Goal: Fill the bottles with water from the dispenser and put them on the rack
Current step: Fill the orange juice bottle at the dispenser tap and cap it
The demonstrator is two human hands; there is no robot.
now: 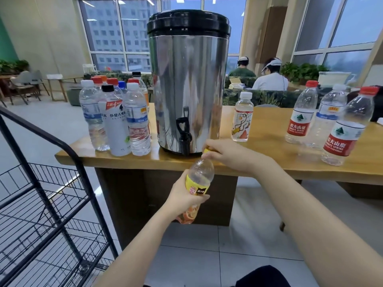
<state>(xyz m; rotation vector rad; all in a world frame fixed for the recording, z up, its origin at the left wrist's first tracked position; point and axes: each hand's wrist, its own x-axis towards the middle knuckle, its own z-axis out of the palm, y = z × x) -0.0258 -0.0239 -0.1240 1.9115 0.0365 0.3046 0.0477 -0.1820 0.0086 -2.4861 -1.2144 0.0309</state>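
Note:
My left hand (187, 195) grips a clear bottle with a yellow label (200, 177) around its middle, tilted, just below the table's front edge. My right hand (223, 153) pinches its yellow cap (207, 150) at the neck. The steel water dispenser (187, 79) with a black lid stands on the wooden table (259, 160); its black tap (184, 135) is just above and left of the cap. The black wire rack (47, 204) stands at the lower left, its visible shelves bare.
Several capped bottles (116, 119) cluster left of the dispenser. One small bottle (242, 119) stands right of it, and three more bottles (323, 123) stand at the far right. Two people sit behind the table with their backs turned. Tiled floor lies below.

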